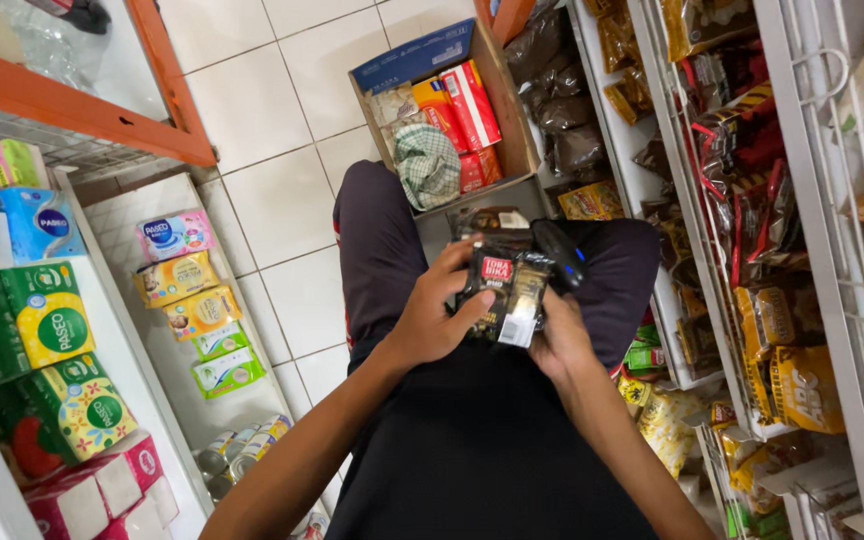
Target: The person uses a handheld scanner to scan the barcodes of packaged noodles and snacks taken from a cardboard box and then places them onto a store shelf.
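**Shop aisle, seated stock handling: items in hand**

White floor tiles (282,190) and wire racks frame a narrow shop aisle, seen from above a seated person's lap.

- Dark sachet bundle (505,290): glossy black-brown packets with a red label panel and a white sticker at the lower edge; held over the lap, between both hands.
- Left hand (432,318): closed on the bundle's left edge, thumb across its face.
- Right hand (560,335): closed round the bundle's right side from beneath; a black handheld scanner (558,252) with a small blue light sits at its fingertips, the exact grip hidden.
- Progress, as judged: bundle lifted and in hand, not placed on any shelf; more packets remain in the carton.
- Cardboard carton (512,110): on the floor beyond the knees, holding red and orange packs and a checked green cloth (427,165).
- Right rack (782,250): hanging brown and yellow sachet strips.
- Left shelf (117,240): tissue packs in green, yellow, pink and blue.
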